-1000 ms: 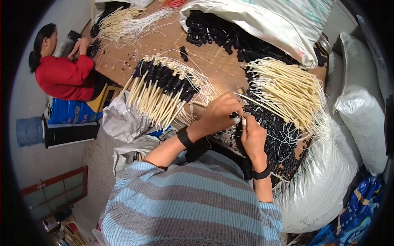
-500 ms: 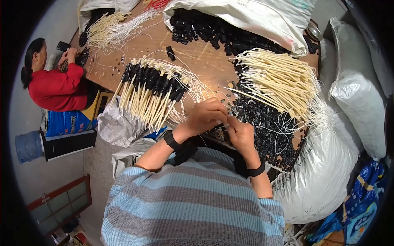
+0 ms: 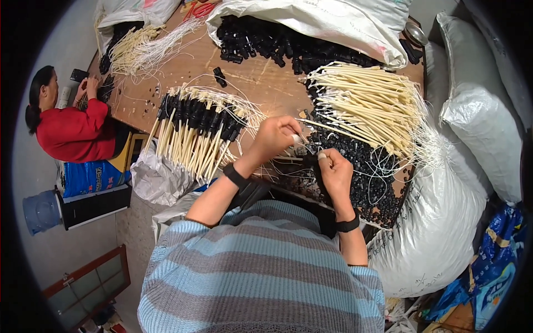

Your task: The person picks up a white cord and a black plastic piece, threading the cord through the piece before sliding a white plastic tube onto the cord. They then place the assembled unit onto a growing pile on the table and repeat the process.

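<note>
My left hand (image 3: 276,137) is over the table's near edge with thumb and fingers pinched on a thin pale wire (image 3: 308,147). My right hand (image 3: 336,173) is just to its right, fingers curled and thumb pressed to the index; whatever sits in that pinch is too small to make out. Under and beside my hands spreads a heap of small black parts (image 3: 363,180). A cream tube (image 3: 288,159) lies below my left hand. Left of my hands is a row of cream tubes with black sockets (image 3: 197,125), white wires trailing from them.
A bundle of cream tubes with white wires (image 3: 366,108) lies on the black parts at right. Behind, a white sack (image 3: 311,19) spills black sockets (image 3: 266,41). One black socket (image 3: 220,77) lies alone. At far left a person in red (image 3: 75,125) works at the table (image 3: 255,83).
My hands have drawn apart: the left moved slightly up and left, the right slightly right. The pale wire now shows between them. The whole view has shifted a little.
</note>
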Demonstrator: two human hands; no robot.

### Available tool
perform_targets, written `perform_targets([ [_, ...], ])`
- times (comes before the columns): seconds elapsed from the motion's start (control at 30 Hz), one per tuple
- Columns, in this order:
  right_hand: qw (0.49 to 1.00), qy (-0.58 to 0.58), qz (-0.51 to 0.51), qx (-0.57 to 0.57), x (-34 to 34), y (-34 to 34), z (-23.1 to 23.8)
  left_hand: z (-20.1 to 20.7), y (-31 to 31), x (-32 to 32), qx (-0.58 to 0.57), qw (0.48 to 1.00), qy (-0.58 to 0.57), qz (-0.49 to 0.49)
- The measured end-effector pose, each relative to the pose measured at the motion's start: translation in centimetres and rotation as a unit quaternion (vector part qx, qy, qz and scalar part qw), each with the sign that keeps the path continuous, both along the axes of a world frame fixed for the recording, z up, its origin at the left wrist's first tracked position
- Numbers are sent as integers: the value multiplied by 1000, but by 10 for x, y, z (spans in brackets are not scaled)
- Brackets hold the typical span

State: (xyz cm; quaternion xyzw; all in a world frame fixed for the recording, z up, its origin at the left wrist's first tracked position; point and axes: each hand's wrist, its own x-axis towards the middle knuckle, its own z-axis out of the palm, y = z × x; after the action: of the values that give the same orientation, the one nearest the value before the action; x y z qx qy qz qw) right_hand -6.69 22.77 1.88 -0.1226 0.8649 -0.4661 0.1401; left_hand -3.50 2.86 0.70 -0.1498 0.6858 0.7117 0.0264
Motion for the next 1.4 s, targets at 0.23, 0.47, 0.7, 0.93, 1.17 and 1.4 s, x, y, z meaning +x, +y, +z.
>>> perform_targets([
  [0.23, 997, 59, 40, 3, 1, -16, -1, 19, 41, 9, -351, 882, 314, -12],
  [0.47, 935, 349, 46, 43, 11, -16, -1, 30, 41, 18, -55, 994, 69, 64],
  [0.7, 932, 353, 81, -1, 15, -15, 5, 8, 27, 17, -146, 984, 98, 34],
  [0.93, 984, 112, 115, -73, 4, -8, 18, 16, 25, 11, -335, 911, 222, 96],
  [1.17, 969, 157, 139, -128, -3, -2, 20, 29, 23, 5, -398, 881, 244, 80],
  [1.4, 971, 180, 140, -66, -10, -4, 25, 36, 22, 4, -370, 891, 259, 51],
])
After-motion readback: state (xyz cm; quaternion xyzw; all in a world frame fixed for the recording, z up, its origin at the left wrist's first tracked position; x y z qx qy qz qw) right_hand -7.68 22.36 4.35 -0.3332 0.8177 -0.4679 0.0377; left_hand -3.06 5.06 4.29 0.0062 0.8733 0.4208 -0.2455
